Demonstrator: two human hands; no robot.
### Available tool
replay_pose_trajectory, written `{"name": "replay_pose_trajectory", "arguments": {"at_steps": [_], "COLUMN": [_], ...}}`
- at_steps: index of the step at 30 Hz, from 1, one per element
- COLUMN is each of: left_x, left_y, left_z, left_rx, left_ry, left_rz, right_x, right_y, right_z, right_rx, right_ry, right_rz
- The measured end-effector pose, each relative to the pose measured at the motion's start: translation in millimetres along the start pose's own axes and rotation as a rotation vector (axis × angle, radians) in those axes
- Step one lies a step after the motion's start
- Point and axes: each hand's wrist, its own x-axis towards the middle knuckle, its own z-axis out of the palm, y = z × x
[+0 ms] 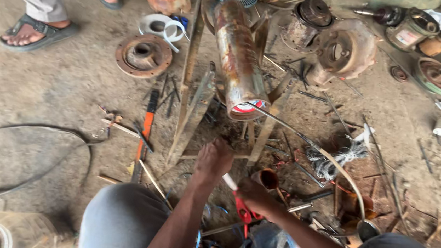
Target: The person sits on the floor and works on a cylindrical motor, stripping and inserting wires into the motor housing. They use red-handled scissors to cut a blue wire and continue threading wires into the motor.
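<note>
the person sits low on the dirt floor [45, 96], one grey-clad knee [118, 226] up on the left. the left hand [213, 160] reaches forward with its fingers curled down, resting at the foot of a rusty metal stand [193, 110]; i cannot tell whether it has hold of anything there. the right hand [255, 196] is closed around a pair of red-handled scissors [243, 211], with a small white tube [230, 181] poking up from the grip, just beside the left wrist. a short brown pipe end [268, 178] sits touching the right hand on its far side.

on the stand lies a long rusty cylinder [237, 59], tilted toward the person, its near end ringed red and white. a stiff wire [311, 148] curves from that end down past the right hand to the lower right. a bundle of white cord [338, 159] lies near that wire.

around them lie a rusty round flange [143, 55], a roll of white tape [163, 26], an orange-handled tool [145, 132] and a black cable [29, 155] looping at the left. old motor housings [343, 48] sit to the right of the cylinder. someone else's sandalled foot [35, 31] stands at the top left, well apart.
</note>
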Motion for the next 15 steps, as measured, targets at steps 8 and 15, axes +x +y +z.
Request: {"name": "replay_pose_trajectory", "arguments": {"at_steps": [8, 15], "left_x": [9, 35], "left_y": [73, 76], "left_z": [-67, -50], "left_rx": [-0.665, -0.828], "left_ry": [-0.473, -0.147], "left_rz": [-0.396, -0.401], "right_x": [-98, -69], "right_y": [-54, -76], "right_z": [-73, -101], "right_rx": [0.855, 0.768], "right_ry": [0.063, 0.054], "right_rz": [0.134, 0.323]}}
